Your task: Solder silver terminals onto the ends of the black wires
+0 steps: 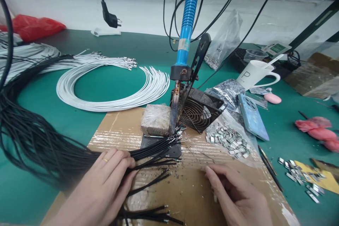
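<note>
My left hand is closed round a bundle of thin black cables. Their stripped ends fan out to the right, some reaching under the tip of a blue-handled soldering iron. The iron points down in a black clamp stand, beside a crusty whitish block. My right hand hovers over the cardboard, thumb and forefinger pinched together; whatever they hold, if anything, is too small to make out. More black cable ends lie below my left hand.
Small metal connectors lie heaped on a plastic bag, others further right. Behind the iron stands a black fan. A coil of white cables, a mug and a blue phone surround the cardboard. A black plug hangs overhead.
</note>
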The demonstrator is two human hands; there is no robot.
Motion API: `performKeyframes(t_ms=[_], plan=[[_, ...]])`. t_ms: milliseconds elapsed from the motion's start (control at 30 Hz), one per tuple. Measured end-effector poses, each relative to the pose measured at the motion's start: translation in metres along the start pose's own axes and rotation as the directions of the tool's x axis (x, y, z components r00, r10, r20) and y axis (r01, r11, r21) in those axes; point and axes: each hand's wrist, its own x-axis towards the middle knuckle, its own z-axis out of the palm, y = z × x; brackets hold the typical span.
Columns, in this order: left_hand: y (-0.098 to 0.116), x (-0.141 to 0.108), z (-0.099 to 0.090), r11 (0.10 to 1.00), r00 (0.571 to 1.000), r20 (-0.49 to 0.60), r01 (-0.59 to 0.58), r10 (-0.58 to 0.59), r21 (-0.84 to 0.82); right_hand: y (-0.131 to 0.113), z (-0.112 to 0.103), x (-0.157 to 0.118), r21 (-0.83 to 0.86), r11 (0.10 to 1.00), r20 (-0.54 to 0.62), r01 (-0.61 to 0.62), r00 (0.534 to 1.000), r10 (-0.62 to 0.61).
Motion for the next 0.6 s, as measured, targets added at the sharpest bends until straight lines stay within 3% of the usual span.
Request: performKeyframes(t_ms=[167, 300, 433, 500, 600], plan=[[-0.006, -0.024, -0.004, 0.982, 0.995, 0.091, 0.063, -0.047, -0.176, -0.002, -0.001, 0.003, 0.006, 1.0, -0.005, 0.007, 1.0, -0.007], [-0.01, -0.024, -0.005, 0.961, 0.994, 0.084, 0.089, -0.069, -0.263, -0.002, -0.001, 0.005, 0.013, 1.0, 0.002, 0.0, 1.0, 0.0], [-0.018, -0.009, 0.001, 0.98, 0.98, 0.067, 0.19, -0.186, -0.062, -0.002, 0.0, 0.004, 0.024, 1.0, 0.021, -0.01, 1.0, 0.01], [-0.023, -0.002, 0.002, 0.986, 0.985, 0.074, 0.148, -0.154, 0.082, -0.001, 0.001, 0.003, 0.03, 0.999, 0.026, -0.017, 1.0, 0.016], [-0.029, 0.004, -0.001, 0.991, 0.989, 0.126, 0.056, -0.072, 0.121, -0.001, 0.0, 0.003, 0.035, 0.999, 0.035, -0.033, 0.999, 0.031]])
